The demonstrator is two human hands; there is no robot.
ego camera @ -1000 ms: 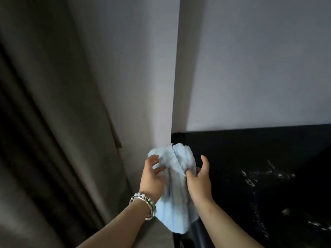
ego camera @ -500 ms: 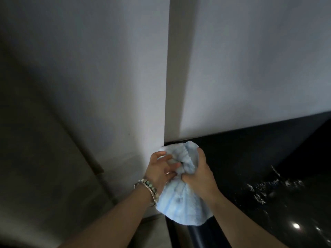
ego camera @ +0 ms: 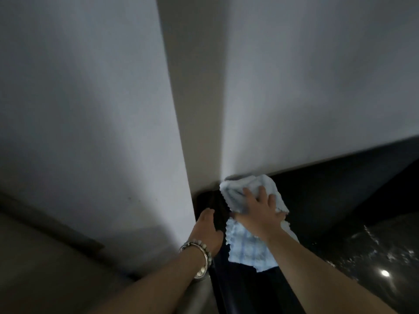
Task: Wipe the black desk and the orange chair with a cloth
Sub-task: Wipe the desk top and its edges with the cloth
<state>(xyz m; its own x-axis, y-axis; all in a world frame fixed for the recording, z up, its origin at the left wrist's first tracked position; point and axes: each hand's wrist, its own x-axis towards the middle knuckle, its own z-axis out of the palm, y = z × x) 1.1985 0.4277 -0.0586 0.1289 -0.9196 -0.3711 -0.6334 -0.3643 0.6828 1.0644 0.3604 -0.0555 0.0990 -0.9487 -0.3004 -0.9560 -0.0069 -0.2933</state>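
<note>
A soft, pale blue cloth (ego camera: 249,189) with a ribbed, fluffy weave and zigzag-cut edges lies on a glossy black desk (ego camera: 328,200) (it mirrors a lamp). The wall (ego camera: 90,98) looks matt and smooth. A beaded, metallic bracelet (ego camera: 200,257) shines.

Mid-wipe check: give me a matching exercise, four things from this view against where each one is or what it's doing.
Things:
1. pale blue waffle-weave cloth
2. right hand
3. left hand
4. beaded metal bracelet

States:
A. rests at the glossy black desk's left edge
B. around the left wrist
C. spread on the desk's far-left corner
D. presses flat on the cloth

Pairs: 1-C, 2-D, 3-A, 4-B
</note>
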